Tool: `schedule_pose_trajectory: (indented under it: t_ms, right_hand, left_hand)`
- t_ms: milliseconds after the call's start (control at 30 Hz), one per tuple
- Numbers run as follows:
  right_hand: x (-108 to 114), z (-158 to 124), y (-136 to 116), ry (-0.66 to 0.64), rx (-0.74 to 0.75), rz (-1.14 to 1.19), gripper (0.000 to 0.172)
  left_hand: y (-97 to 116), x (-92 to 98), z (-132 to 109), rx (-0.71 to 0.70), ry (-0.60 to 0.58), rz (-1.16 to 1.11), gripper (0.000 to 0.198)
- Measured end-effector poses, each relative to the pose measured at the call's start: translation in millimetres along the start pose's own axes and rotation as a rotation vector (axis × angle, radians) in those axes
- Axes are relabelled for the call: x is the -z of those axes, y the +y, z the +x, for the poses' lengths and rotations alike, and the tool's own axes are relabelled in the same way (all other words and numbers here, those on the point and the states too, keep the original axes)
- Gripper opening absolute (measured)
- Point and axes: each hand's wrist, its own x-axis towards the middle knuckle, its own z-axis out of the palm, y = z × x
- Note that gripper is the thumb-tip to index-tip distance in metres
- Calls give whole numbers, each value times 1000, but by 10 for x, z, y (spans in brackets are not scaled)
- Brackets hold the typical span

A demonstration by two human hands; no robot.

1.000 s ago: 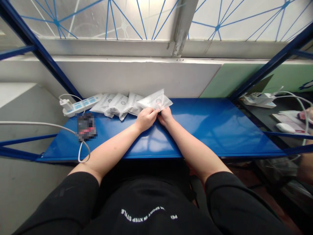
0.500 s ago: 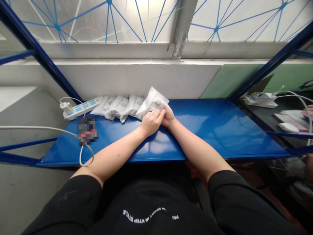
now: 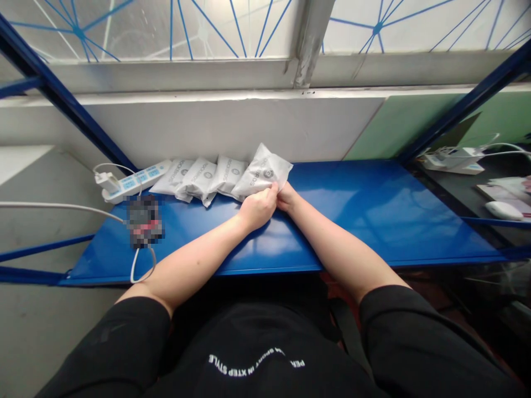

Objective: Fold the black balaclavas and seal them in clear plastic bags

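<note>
Both my hands grip a white printed pouch, tilted up above the blue tabletop. My left hand is closed on its near edge, thumb pressed on the front. Partly behind the pouch's lower right corner, my right hand holds it from beneath, most of its fingers hidden. Just left of the held pouch, several similar pouches lie in an overlapping row: a pouch, another pouch, and a pouch at the far left end.
A white power strip with a plug in it lies at the table's left back. In front is a blurred-out dark object with a cable. Blue frame bars flank the tabletop. On a dark neighbouring table sits a white mouse.
The held pouch has turned slightly more face-up, its print now plainer. My left fingers have shifted on its edge. The whole view has moved a little.
</note>
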Motion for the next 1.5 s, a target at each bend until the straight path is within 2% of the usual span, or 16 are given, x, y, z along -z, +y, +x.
schedule_pose_trajectory:
  t_ms: [133,267,333,400,467,567,633,700,767,833,900,1000,1167,1233,1367,1500]
  right_hand:
    - [43,-34,-114,27,-92,-35,12]
    - [64,-92,-198,-17,-277,-88,22]
    - [52,-136,-196,-101,-338,-127,25]
    - [46,-181,-180,-171,-359,-213,29]
    - [71,-209,-174,-187,-334,-346,37]
    - [180,-187,-210,-180,-219,-647,38]
    - [285,-127,-254,-66,-80,-941,27]
    - [385,-52,-287,177,97,-1201,24]
    - [454,13,-290,408,254,-1312,34]
    - [475,50,-258,469,341,-1353,43]
    - [449,51,-202,380,329,-1456,46]
    - [364,9,-124,197,201,-1657,38]
    - [276,-62,-104,23,140,-1768,32]
    - [269,-76,-110,34,153,-1793,34]
    - [256,-89,-119,135,152,-1831,35]
    - [232,-90,-130,153,115,-1880,33]
  left_hand:
    - [11,231,2,19,-13,-12,44]
    - [-125,440,-12,183,29,52,50]
    - [-209,442,-26,247,-26,64,60]
    - [-279,396,-41,265,-143,36,68]
    - [-318,347,-50,260,-250,0,73]
    - [-311,320,-43,214,-299,-2,77]
    - [-286,314,-31,175,-325,3,76]
    - [-267,293,-20,155,-399,-10,72]
    - [-258,266,-12,153,-467,-22,70]
    - [-250,259,0,154,-481,-29,68]
    - [-230,296,20,157,-454,-39,65]
    - [-186,406,59,150,-412,-79,54]
    - [-157,462,88,183,-378,-81,44]
    - [-169,407,84,161,-414,-92,45]
    - [-186,302,90,206,-572,-113,69]
    - [-165,301,126,251,-616,-90,69]
